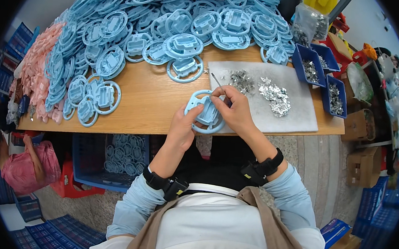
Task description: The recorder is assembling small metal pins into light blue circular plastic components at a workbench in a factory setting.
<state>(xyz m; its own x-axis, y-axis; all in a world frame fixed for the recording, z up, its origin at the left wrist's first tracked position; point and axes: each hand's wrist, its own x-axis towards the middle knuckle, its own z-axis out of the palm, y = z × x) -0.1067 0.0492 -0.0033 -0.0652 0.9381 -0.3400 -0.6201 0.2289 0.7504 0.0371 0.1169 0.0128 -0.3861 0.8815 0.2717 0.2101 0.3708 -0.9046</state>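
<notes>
Just over the table's front edge, my left hand [183, 125] grips a light blue plastic steering-wheel-shaped part [208, 107] by its left side, thumb on top. My right hand [238, 112] is closed over the part's right side, its fingertips at the raised middle. Between those fingers sits a thin metal tool [217, 80], its narrow end sticking up toward the far left; its exact kind I cannot make out. Whether the right fingers also pinch a small piece is hidden. Small silvery metal pieces [275, 98] lie on a white mat [297, 122] beside my right hand, with a darker heap [242, 81] next to them.
A large pile of similar blue parts [111, 23] covers the table's far side, with pink parts [39, 67] at left. Blue bins [336, 98] of metal pieces stand at right. Below the table is a blue crate [98, 177]. Another person [32, 163] sits at far left.
</notes>
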